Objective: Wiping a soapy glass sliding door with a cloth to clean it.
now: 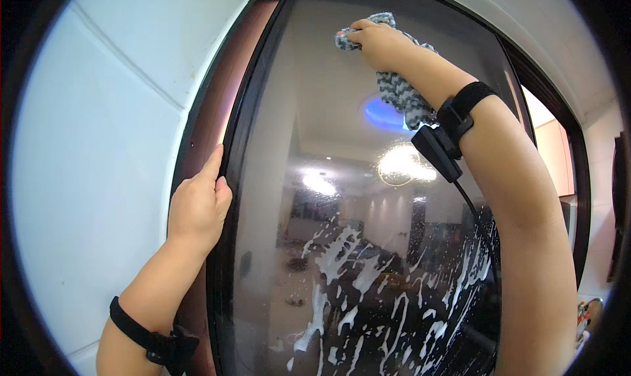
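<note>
My right hand [387,45] grips a grey-and-white striped fluffy cloth [402,92] against the upper part of a dark glass panel [325,95]. Part of the cloth hangs below the wrist. White foam [340,252] runs in streaks and drops down the lower half of the glass. My left hand [197,206] rests at the panel's left side, on the brown-red frame [197,154] beside the black edge strip [241,105]. Its index finger points upward and it holds nothing that I can see. The palm side of both hands is hidden.
White wall tiles [98,154] flank the frame on the left. At right, an opening past the black door frame [581,179] shows a pale cabinet [554,149]. Black straps with devices circle both forearms; a cable [466,198] hangs from the right device [436,151]. Lamps reflect in the glass.
</note>
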Tool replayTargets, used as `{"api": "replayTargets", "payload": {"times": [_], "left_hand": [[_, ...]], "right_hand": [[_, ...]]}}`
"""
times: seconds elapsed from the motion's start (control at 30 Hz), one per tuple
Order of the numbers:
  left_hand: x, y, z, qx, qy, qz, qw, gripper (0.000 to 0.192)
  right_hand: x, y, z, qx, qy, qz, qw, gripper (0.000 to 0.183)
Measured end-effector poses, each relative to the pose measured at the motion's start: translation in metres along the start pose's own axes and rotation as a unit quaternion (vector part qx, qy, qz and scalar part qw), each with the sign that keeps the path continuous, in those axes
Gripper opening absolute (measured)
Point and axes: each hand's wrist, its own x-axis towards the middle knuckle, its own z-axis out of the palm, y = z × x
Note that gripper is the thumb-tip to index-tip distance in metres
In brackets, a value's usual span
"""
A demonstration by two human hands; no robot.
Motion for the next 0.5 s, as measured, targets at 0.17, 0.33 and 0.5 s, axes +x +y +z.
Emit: {"api": "replayTargets", "payload": {"times": [0.17, 0.33, 0.5], "left_hand": [[-0.002, -0.002, -0.005, 0.004, 0.036, 0.013, 0.999, 0.045], [-0.001, 0.001, -0.003, -0.005, 0.02, -0.002, 1.0, 0.046], [0.001, 0.001, -0.001, 0.001, 0.043, 0.029, 0.999, 0.046]], "right_hand": [[-0.041, 0.061, 0.003, 0.011, 0.001, 0.038, 0.999, 0.04], [-0.084, 0.145, 0.019, -0.022, -0.024, 0.189, 0.981, 0.032], [-0.023, 0.073, 0.013, 0.038, 0.009, 0.134, 0.99, 0.034]]}}
